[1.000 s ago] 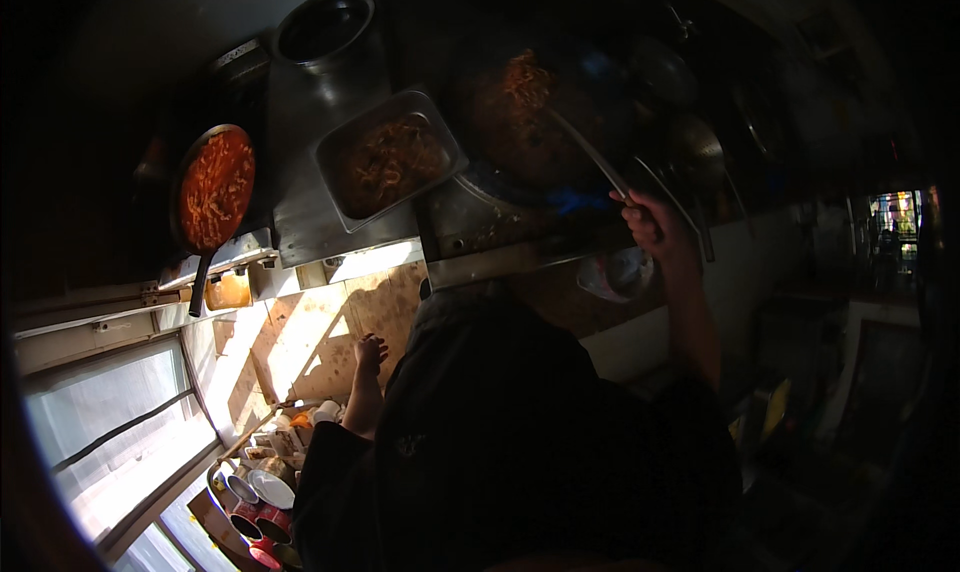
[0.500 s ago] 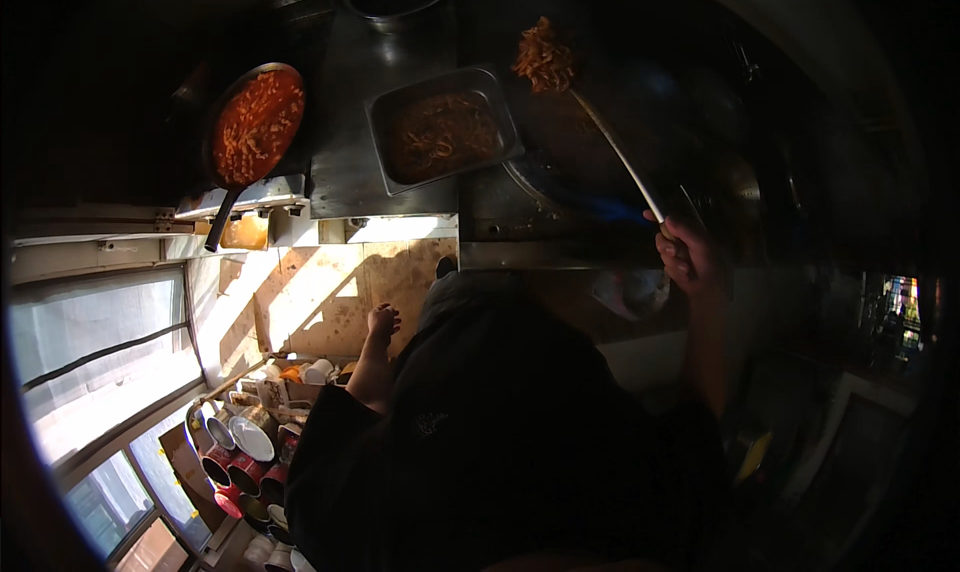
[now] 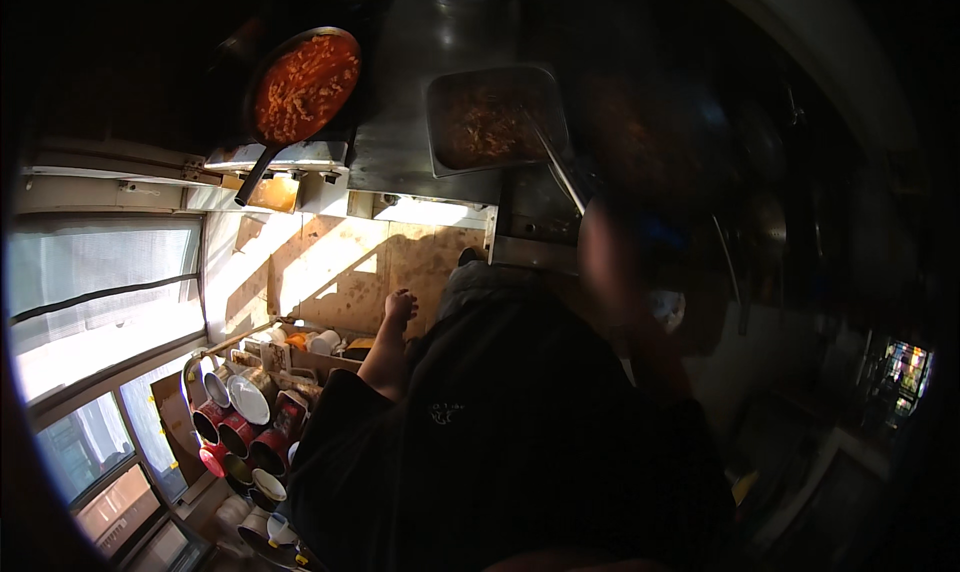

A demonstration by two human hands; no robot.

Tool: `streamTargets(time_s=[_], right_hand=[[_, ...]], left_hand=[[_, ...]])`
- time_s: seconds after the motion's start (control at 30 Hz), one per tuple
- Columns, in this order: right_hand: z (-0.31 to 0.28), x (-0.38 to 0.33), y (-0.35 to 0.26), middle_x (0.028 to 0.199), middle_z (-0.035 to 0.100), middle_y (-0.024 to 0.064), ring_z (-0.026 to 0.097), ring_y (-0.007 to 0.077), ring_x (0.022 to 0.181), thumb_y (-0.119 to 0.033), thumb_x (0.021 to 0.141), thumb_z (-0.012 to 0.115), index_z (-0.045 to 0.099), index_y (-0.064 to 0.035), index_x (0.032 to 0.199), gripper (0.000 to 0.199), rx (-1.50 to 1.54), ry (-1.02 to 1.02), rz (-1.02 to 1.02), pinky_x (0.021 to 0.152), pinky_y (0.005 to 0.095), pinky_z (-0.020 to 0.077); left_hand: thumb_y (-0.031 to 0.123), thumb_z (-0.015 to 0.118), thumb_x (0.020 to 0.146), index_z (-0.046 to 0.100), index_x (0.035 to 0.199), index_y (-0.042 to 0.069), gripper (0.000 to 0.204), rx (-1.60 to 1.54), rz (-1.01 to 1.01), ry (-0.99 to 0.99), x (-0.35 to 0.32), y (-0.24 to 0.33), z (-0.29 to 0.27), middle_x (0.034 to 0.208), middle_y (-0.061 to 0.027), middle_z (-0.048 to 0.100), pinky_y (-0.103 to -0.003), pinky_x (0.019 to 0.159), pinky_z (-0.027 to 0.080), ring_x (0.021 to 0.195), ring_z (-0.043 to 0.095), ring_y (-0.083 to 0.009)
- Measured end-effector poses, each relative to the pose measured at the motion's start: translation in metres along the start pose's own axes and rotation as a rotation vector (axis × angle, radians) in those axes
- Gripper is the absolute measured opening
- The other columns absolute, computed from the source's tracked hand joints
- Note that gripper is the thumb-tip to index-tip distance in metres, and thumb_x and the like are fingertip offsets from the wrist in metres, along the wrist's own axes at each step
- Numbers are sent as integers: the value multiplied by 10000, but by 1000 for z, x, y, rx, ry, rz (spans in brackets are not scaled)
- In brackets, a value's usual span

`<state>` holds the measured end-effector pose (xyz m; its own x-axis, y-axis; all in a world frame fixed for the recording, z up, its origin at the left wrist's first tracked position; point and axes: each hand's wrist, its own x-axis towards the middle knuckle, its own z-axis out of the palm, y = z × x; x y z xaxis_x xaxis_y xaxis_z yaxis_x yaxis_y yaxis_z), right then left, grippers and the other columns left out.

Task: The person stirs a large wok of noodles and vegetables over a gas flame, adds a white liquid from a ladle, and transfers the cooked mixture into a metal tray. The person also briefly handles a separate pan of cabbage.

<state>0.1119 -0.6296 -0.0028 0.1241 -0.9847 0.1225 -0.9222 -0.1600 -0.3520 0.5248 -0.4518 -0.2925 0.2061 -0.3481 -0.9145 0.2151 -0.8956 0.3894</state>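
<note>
Long-handled ladle (image 3: pixel 555 167), held over a rectangular steel tray (image 3: pixel 440 92) of dark brownish-red food on the steel cooking counter (image 3: pixel 400 142); its working end reaches into the tray's right part, and its handle runs down and to the right to the right hand (image 3: pixel 610 257). The right hand is blurred; it appears closed around the handle's lower end, though the fingers cannot be made out. The left hand (image 3: pixel 400 307) hangs apart from the ladle, lower and to the left, above the sunlit tan floor (image 3: pixel 340 267); its fingers are loosely curled and it holds nothing visible.

To the left of the tray, well apart from it, a black frying pan (image 3: pixel 305 87) filled with orange-red sauced food sits on a burner, its handle pointing down and to the left. To the right of the tray lies a large dark wok (image 3: pixel 660 142), its contents too dim to tell. Below the left hand, at the lower left, a cluster of red cups and white bowls (image 3: pixel 245 422) stands beside a bright window (image 3: pixel 100 302). The person's dark garment (image 3: pixel 500 442) fills the lower centre.
</note>
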Motion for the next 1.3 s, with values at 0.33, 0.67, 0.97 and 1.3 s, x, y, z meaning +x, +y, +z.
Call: streamTargets(time_s=[0.33,0.67,0.97,1.3], right_hand=[[-68,2,34,698,534,11,345,18,401,-218,944,573,586,-42,1183,297,1625,-589,746,360,180,275],[-153,-43,151,776,652,104,653,273,700,-317,892,638,588,-41,987,296,23,90,534,609,399,517],[-177,-44,163,697,600,61,562,160,509,-271,922,616,628,-31,848,252,437,-464,733,472,328,436],[-132,-80,162,711,515,-34,369,-12,513,-192,961,558,549,42,1191,328,1834,-400,915,424,143,271]], left_hand=[[135,510,920,549,1255,99,339,-52,-95,-8,-2,-5,-4,936,-94,668,-347,594,496,715,628,-212],[134,441,969,518,1298,100,340,38,15,-17,-8,41,20,1051,-123,672,-346,610,500,768,649,-231],[132,401,994,512,1304,69,335,81,13,10,-9,40,25,1049,-139,665,-336,584,493,761,640,-238],[171,343,1005,503,1305,91,349,81,-79,-156,4,22,16,1097,-126,640,-331,573,479,761,632,-243]])
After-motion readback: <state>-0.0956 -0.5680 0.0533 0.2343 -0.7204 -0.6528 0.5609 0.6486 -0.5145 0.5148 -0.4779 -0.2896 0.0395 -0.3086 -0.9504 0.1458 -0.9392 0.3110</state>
